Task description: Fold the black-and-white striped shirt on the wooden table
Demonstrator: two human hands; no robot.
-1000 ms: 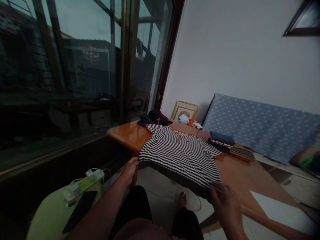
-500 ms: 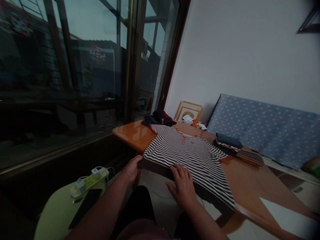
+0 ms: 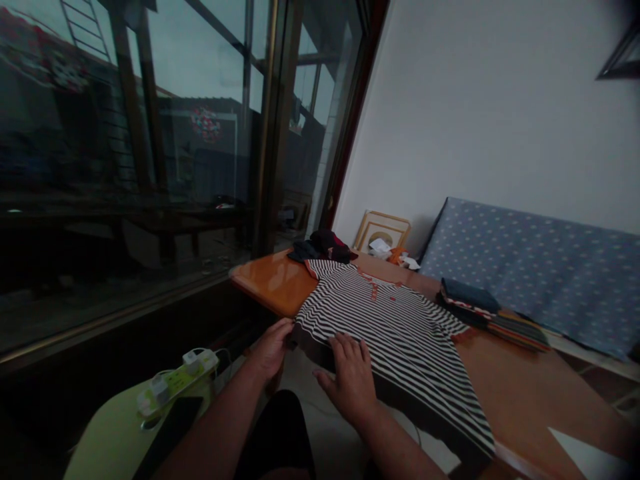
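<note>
Glass sliding doors [image 3: 150, 133] fill the left of this dim room, with a white wall [image 3: 480, 120] to the right and a blue polka-dot cushion [image 3: 530, 280] along it. On the glossy orange wooden bench [image 3: 267, 280], a black-and-white striped T-shirt [image 3: 395, 340] lies flat, its collar pointing away and its long axis running diagonally toward the person. Its hem side hangs over the bench's near edge. The open left hand [image 3: 270, 350] rests at the shirt's near corner without gripping, and the open right hand [image 3: 350, 380] lies palm down on the stripes. A dark clothing bundle [image 3: 323, 247] touches the collar, and folded clothes [image 3: 493, 313] sit just beyond the sleeve. A power strip [image 3: 175, 380] lies on a pale green surface [image 3: 110, 427] left of the bench.
</note>
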